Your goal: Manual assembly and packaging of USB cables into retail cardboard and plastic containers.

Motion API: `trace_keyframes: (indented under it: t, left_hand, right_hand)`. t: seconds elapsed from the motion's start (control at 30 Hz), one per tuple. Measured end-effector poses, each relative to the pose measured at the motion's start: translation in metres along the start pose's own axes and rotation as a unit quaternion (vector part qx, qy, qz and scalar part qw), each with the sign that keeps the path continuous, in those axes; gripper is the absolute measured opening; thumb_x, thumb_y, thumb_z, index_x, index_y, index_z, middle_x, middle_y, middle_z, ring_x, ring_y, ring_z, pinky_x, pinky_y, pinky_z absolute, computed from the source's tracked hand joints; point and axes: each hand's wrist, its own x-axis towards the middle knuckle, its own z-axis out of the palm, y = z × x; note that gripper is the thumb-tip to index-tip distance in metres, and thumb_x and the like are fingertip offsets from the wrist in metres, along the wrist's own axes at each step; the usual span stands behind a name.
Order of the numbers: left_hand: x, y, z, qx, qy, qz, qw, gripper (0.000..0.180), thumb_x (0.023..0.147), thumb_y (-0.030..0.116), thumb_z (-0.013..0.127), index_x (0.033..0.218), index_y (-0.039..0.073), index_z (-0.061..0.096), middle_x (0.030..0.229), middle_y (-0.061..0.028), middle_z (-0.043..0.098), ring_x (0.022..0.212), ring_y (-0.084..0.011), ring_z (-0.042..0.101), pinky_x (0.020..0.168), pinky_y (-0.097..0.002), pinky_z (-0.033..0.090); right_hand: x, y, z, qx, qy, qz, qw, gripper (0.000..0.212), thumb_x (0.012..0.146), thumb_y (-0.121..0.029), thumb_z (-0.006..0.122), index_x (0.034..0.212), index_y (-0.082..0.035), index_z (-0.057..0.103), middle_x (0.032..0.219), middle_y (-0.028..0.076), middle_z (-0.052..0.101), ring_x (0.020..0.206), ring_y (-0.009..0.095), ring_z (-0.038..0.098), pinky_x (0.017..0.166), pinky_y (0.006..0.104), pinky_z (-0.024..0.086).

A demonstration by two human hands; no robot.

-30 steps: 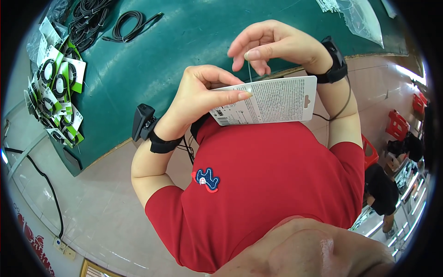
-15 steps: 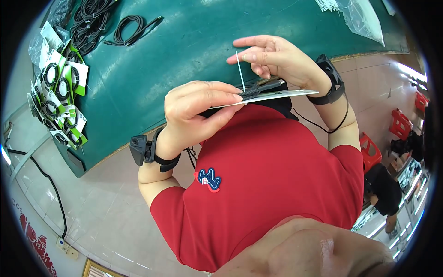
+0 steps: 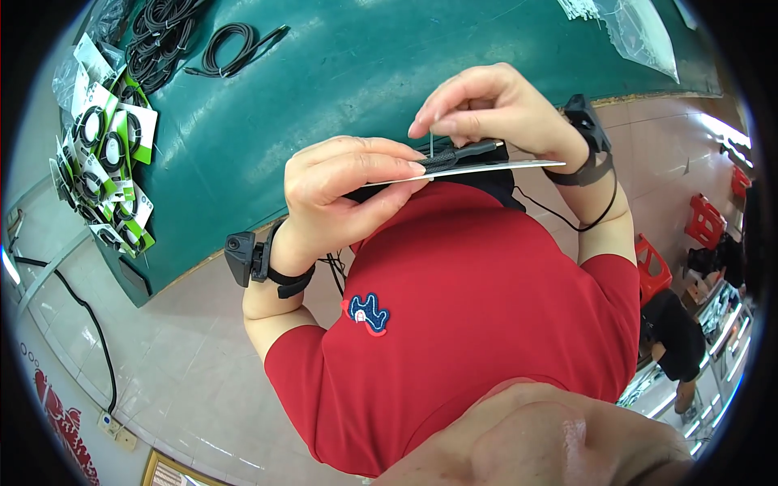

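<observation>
My left hand (image 3: 340,186) grips a thin white card (image 3: 527,165) with a coiled black cable (image 3: 462,155) lying along its upper side, thumb below and fingers above. One end of the cable, with its plug, points right over the card. A narrow pale plastic tie (image 3: 432,147) stands up from the coil. Above it is my right hand (image 3: 494,105), its thumb and index finger pinched together at the tie's upper end. The other fingers curl in. What lies on the card's underside is hidden.
Carded cables (image 3: 109,154) are heaped at the left of the green table (image 3: 324,73). Behind them lie a black cable bundle (image 3: 158,40) and a single coil (image 3: 227,53). A clear bag (image 3: 640,40) and white ties (image 3: 579,8) sit far right. Red stools (image 3: 705,220) stand beyond.
My right hand's fingers have come down and closed at the tie, where before they were spread beside it. The card and cable stay in my left hand, almost unmoved.
</observation>
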Motion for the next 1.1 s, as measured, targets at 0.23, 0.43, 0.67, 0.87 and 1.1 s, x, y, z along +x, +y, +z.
trace_keyframes:
  t: [0.23, 0.43, 0.67, 0.87, 1.1]
  left_hand:
    - [-0.003, -0.006, 0.008, -0.021, -0.015, -0.019, 1.0, 0.02, 0.071, -0.001, 0.085, 0.088, 0.006, 0.078, 0.09, -0.0086, 0.079, 0.079, -0.0198, 0.076, 0.067, -0.0276, 0.058]
    - [-0.001, -0.005, 0.007, -0.039, -0.029, -0.04, 0.998, 0.017, 0.074, -0.002, 0.084, 0.087, 0.005, 0.077, 0.09, -0.0099, 0.079, 0.081, -0.0205, 0.076, 0.069, -0.0274, 0.059]
    - [0.0, -0.005, 0.005, -0.044, -0.022, -0.044, 0.998, 0.017, 0.073, -0.002, 0.084, 0.087, 0.005, 0.077, 0.09, -0.0103, 0.079, 0.079, -0.0207, 0.076, 0.068, -0.0275, 0.059]
    - [0.001, -0.004, 0.005, -0.029, -0.023, -0.029, 0.999, 0.017, 0.073, -0.003, 0.084, 0.087, 0.005, 0.077, 0.09, -0.01, 0.079, 0.078, -0.0203, 0.076, 0.067, -0.0271, 0.059]
    - [0.001, -0.005, 0.008, -0.02, -0.021, -0.013, 1.0, 0.018, 0.071, -0.002, 0.084, 0.085, 0.005, 0.075, 0.089, -0.0102, 0.078, 0.077, -0.0212, 0.076, 0.065, -0.0273, 0.058]
  right_hand:
    - [0.007, -0.02, -0.001, -0.315, -0.052, -0.227, 0.92, 0.016, 0.084, 0.007, 0.073, 0.096, -0.004, 0.075, 0.095, 0.007, 0.074, 0.083, 0.02, 0.069, 0.067, 0.0308, 0.051]
    - [0.005, -0.013, -0.01, -0.377, -0.075, -0.263, 0.885, 0.019, 0.079, 0.005, 0.075, 0.094, -0.006, 0.073, 0.095, 0.006, 0.074, 0.08, 0.024, 0.068, 0.067, 0.0344, 0.051]
    - [0.005, -0.012, -0.015, -0.379, -0.068, -0.28, 0.879, 0.017, 0.08, 0.004, 0.075, 0.094, -0.006, 0.073, 0.094, 0.006, 0.073, 0.077, 0.023, 0.066, 0.066, 0.034, 0.05]
    - [0.004, -0.013, -0.013, -0.391, -0.065, -0.29, 0.871, 0.017, 0.08, 0.004, 0.075, 0.094, -0.006, 0.072, 0.095, 0.006, 0.073, 0.075, 0.022, 0.065, 0.065, 0.0341, 0.05]
    - [0.004, -0.015, -0.012, -0.422, -0.059, -0.329, 0.843, 0.018, 0.078, 0.005, 0.074, 0.094, -0.004, 0.07, 0.097, 0.008, 0.073, 0.071, 0.023, 0.063, 0.06, 0.0342, 0.049]
